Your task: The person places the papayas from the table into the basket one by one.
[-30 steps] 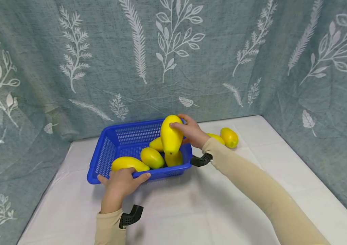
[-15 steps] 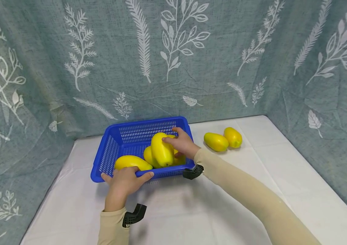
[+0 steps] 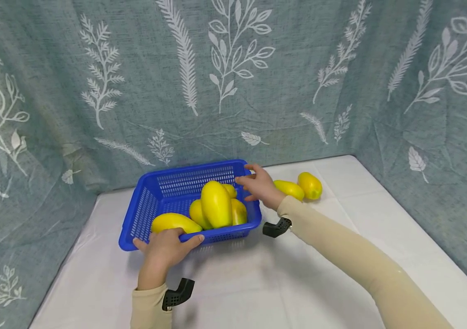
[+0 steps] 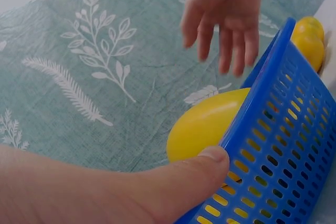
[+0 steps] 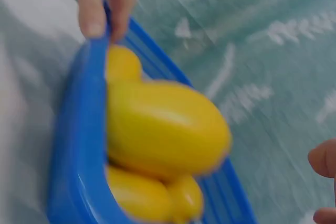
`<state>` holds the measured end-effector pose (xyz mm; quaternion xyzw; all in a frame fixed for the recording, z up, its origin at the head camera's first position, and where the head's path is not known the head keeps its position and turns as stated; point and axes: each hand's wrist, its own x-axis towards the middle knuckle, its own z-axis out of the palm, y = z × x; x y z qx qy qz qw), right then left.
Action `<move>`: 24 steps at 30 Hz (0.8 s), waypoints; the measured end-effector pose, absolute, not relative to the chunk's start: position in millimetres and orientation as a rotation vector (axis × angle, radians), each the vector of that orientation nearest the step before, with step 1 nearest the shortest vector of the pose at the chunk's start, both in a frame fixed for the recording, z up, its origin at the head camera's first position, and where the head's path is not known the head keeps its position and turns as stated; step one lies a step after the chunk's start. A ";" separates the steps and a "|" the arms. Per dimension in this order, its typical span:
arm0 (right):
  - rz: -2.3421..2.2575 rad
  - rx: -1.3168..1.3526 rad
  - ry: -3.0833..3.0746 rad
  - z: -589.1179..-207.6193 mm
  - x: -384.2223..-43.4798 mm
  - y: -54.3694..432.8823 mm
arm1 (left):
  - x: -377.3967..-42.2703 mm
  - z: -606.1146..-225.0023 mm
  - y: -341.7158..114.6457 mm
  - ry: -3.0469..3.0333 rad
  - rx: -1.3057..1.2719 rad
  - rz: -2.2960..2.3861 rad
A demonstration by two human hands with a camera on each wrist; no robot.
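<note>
My left hand (image 3: 163,250) grips the front rim of a blue perforated plastic basket (image 3: 221,232), thumb outside and fingers over the edge. A large yellow, papaya-like fruit (image 3: 217,206) lies tilted on top of others at the basket's right end. Over that end hovers my right hand (image 3: 263,186), fingers spread and holding nothing. The left wrist view also shows this right hand (image 4: 228,24) hanging above the rim. Near my left hand another long yellow fruit (image 3: 174,223) rests inside, its lower side hidden by the front wall.
Two more yellow fruits, one long (image 3: 291,188) and one with its blunt end showing (image 3: 310,186), lie on the white tablecloth (image 3: 249,278) right of the basket. A leaf-patterned grey-green curtain (image 3: 134,91) stands behind and on both sides.
My right hand lowered the large fruit into the basket onto the others, let go, and drew back up and to the right. My left hand has stayed on the rim.
</note>
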<state>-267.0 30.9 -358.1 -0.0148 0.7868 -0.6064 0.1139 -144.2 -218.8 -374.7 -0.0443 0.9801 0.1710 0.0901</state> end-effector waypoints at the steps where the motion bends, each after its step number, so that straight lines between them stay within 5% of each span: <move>1: -1.798 -0.031 2.305 -355.3 -268.4 39.1 | -144.1 -374.9 -218.6 2.914 -0.132 0.510; 15: -1.813 0.322 2.487 -343.8 -284.3 193.3 | -144.7 -375.5 -222.4 2.908 -0.124 0.515; 24: -1.741 0.407 2.536 -367.7 -279.7 245.5 | -145.9 -377.2 -219.5 2.900 -0.110 0.522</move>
